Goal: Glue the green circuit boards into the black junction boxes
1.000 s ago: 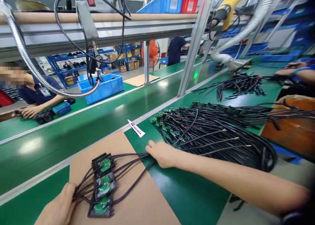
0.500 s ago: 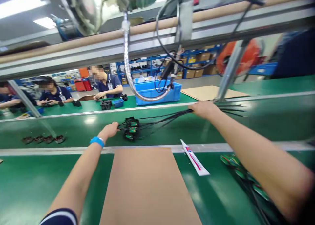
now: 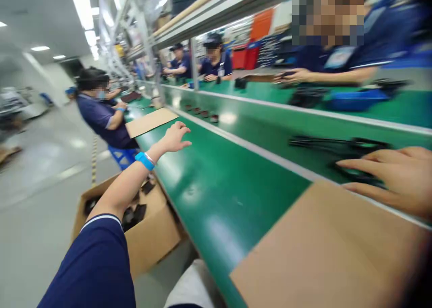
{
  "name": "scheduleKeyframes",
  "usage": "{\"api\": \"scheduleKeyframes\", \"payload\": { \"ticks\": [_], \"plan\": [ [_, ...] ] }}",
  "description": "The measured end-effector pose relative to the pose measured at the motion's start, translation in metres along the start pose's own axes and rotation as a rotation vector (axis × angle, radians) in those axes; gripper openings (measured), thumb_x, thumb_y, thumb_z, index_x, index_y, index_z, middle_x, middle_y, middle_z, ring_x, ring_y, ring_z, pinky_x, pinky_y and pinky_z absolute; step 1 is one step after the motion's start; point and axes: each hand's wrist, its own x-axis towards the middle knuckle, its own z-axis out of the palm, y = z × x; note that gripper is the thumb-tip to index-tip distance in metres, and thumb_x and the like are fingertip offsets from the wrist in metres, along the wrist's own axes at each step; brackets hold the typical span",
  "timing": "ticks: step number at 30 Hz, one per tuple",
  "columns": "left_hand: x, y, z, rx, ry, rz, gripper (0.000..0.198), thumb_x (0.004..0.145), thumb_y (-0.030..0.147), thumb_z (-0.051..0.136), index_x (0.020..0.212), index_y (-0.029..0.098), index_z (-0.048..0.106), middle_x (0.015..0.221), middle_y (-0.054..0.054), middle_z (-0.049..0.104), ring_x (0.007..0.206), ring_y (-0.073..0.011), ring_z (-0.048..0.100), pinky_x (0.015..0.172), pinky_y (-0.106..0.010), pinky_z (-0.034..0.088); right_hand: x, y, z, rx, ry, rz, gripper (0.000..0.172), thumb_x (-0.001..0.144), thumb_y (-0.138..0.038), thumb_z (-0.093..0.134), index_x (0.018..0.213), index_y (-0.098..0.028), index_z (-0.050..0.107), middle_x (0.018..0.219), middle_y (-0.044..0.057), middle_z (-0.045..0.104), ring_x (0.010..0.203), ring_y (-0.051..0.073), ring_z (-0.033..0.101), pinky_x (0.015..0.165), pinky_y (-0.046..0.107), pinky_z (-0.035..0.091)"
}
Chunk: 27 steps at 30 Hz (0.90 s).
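Note:
My left hand [image 3: 175, 136] hovers open over the green bench top [image 3: 216, 191], fingers spread, holding nothing; a blue band is on its wrist. My right hand [image 3: 394, 175] lies at the right edge with fingers stretched flat, empty, over the far edge of a brown cardboard sheet [image 3: 324, 249]. Just beyond it, a bundle of black housings and cables [image 3: 340, 150] rests on the conveyor belt [image 3: 303, 123], blurred.
An open cardboard box [image 3: 148, 227] with dark parts stands on the floor left of the bench. A seated person [image 3: 101, 114] works further along my side, next to another cardboard sheet [image 3: 150, 121]. Several people work across the belt. Small dark parts [image 3: 202, 113] ride the belt.
Both hands have let go of the cable bundle, which now lies on the belt. My view has swung left along the line; my left hand has pulled back over the bench.

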Motion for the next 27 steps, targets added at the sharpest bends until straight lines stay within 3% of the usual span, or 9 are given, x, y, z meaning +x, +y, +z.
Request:
{"api": "scheduleKeyframes", "payload": {
  "ticks": [3, 5, 8, 11, 14, 18, 20, 24, 27],
  "plan": [
    [-0.124, -0.102, -0.006, -0.003, -0.043, -0.274, 0.038, 0.092, 0.033, 0.059, 0.125, 0.017, 0.053, 0.132, -0.011, 0.050, 0.117, -0.0280, 0.052, 0.096, -0.051, 0.045, 0.042, -0.179, -0.018, 0.122, -0.243, -0.516, 0.045, 0.080, -0.041, 0.070, 0.120, -0.021, 0.067, 0.111, 0.016, 0.065, 0.100, 0.026, 0.058, 0.088, 0.039, 0.040],
    [-0.204, -0.145, 0.008, -0.031, -0.109, -0.400, 0.033, 0.092, 0.033, 0.059, 0.120, 0.016, 0.056, 0.124, -0.010, 0.056, 0.109, -0.0250, 0.057, 0.091, -0.047, 0.049, 0.050, -0.304, -0.036, 0.205, -0.426, -0.722, 0.043, 0.088, -0.038, 0.059, 0.126, -0.020, 0.061, 0.116, 0.013, 0.063, 0.101, 0.024, 0.060, 0.087, 0.036, 0.044],
    [-0.297, -0.175, 0.051, -0.118, -0.210, -0.527, 0.031, 0.093, 0.032, 0.058, 0.118, 0.015, 0.057, 0.119, -0.009, 0.059, 0.102, -0.0227, 0.060, 0.086, -0.044, 0.052, 0.044, -0.461, -0.028, 0.252, -0.569, -0.925, 0.034, 0.087, -0.028, 0.059, 0.118, -0.016, 0.064, 0.111, 0.012, 0.065, 0.100, 0.024, 0.061, 0.085, 0.036, 0.047],
    [-0.349, -0.176, 0.100, -0.238, -0.282, -0.571, 0.030, 0.093, 0.033, 0.059, 0.117, 0.015, 0.057, 0.115, -0.008, 0.060, 0.097, -0.0212, 0.062, 0.082, -0.041, 0.054, 0.024, -0.559, 0.030, 0.211, -0.668, -0.993, 0.021, 0.087, -0.027, 0.063, 0.103, -0.014, 0.067, 0.100, 0.008, 0.067, 0.089, 0.019, 0.063, 0.080, 0.034, 0.051],
    [-0.368, -0.167, 0.140, -0.336, -0.284, -0.563, 0.034, 0.093, 0.034, 0.058, 0.121, 0.016, 0.055, 0.119, -0.009, 0.058, 0.101, -0.0226, 0.061, 0.085, -0.043, 0.052, 0.000, -0.602, 0.101, 0.211, -0.657, -1.005, 0.028, 0.092, -0.033, 0.058, 0.113, -0.015, 0.060, 0.113, 0.008, 0.061, 0.098, 0.019, 0.061, 0.084, 0.039, 0.053],
    [-0.364, -0.158, 0.173, -0.390, -0.280, -0.569, 0.044, 0.091, 0.037, 0.059, 0.129, 0.018, 0.049, 0.127, -0.010, 0.052, 0.111, -0.0270, 0.054, 0.093, -0.050, 0.046, -0.007, -0.623, 0.168, 0.280, -0.503, -0.959, 0.039, 0.092, -0.032, 0.057, 0.127, -0.018, 0.052, 0.137, 0.011, 0.047, 0.122, 0.028, 0.048, 0.100, 0.052, 0.041],
    [-0.359, -0.156, 0.181, -0.389, -0.304, -0.586, 0.053, 0.084, 0.039, 0.067, 0.129, 0.018, 0.048, 0.129, -0.012, 0.049, 0.114, -0.0296, 0.051, 0.095, -0.051, 0.043, 0.000, -0.632, 0.187, 0.301, -0.474, -0.947, 0.049, 0.090, -0.032, 0.059, 0.136, -0.019, 0.046, 0.148, 0.012, 0.035, 0.132, 0.031, 0.037, 0.105, 0.055, 0.034],
    [-0.352, -0.154, 0.186, -0.383, -0.360, -0.603, 0.096, 0.046, 0.033, 0.091, 0.129, 0.018, 0.047, 0.130, -0.015, 0.045, 0.112, -0.0352, 0.052, 0.095, -0.046, 0.043, 0.015, -0.647, 0.207, 0.301, -0.476, -0.930, 0.068, 0.082, -0.036, 0.068, 0.142, -0.023, 0.039, 0.152, 0.012, 0.029, 0.136, 0.035, 0.029, 0.107, 0.056, 0.029],
    [-0.352, -0.157, 0.187, -0.398, -0.382, -0.584, 0.086, 0.052, 0.033, 0.088, 0.127, 0.018, 0.048, 0.127, -0.013, 0.048, 0.113, -0.0328, 0.052, 0.096, -0.045, 0.042, 0.020, -0.648, 0.213, 0.286, -0.457, -0.865, 0.053, 0.088, -0.037, 0.062, 0.135, -0.021, 0.046, 0.141, 0.011, 0.042, 0.126, 0.031, 0.043, 0.102, 0.056, 0.036]
  ]
}}
